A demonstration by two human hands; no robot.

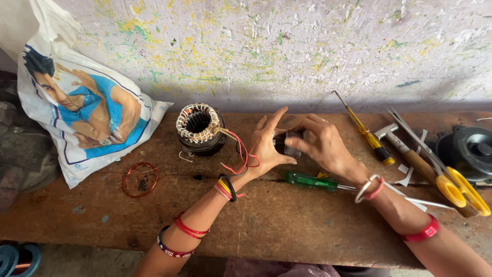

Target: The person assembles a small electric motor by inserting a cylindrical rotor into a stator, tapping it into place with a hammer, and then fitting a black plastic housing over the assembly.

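Small dark metal part (pixel 287 144) sits pinched in my right hand (pixel 323 146); left hand (pixel 266 146) open alongside it. Looks rigid, light; I'd grip its sides.

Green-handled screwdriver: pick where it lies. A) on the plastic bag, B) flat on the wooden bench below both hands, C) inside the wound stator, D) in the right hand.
B: the green-handled screwdriver lies flat on the wooden bench, just below the left hand and right hand, untouched by either.
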